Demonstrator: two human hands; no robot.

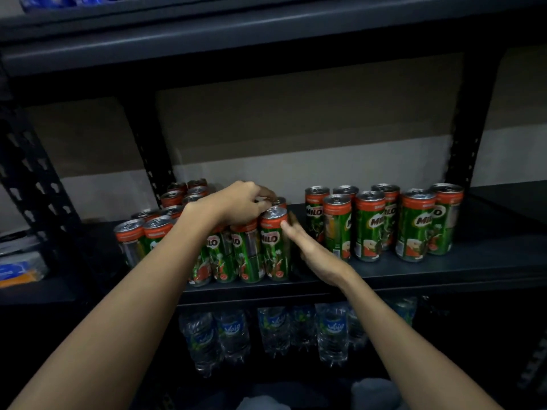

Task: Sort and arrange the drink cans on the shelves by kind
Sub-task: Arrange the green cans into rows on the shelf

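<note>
Milo cans grouped on a dark shelf [414, 273]

A can top is gripped by the left hand [239, 204] — the front can [275, 247] is touched by the right hand [313, 253], fingers straight.

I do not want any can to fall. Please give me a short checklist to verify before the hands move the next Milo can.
1. Left hand holds the tops of cans in the left group: ok.
2. Right hand supports the front-right can with straight fingers: ok.
3. Cans in the left group upright: ok.
4. Right group stands apart, upright: ok.
5. All cans of one kind: back rows cannot tell.
6. Shelf has free space in front: ok.
</note>
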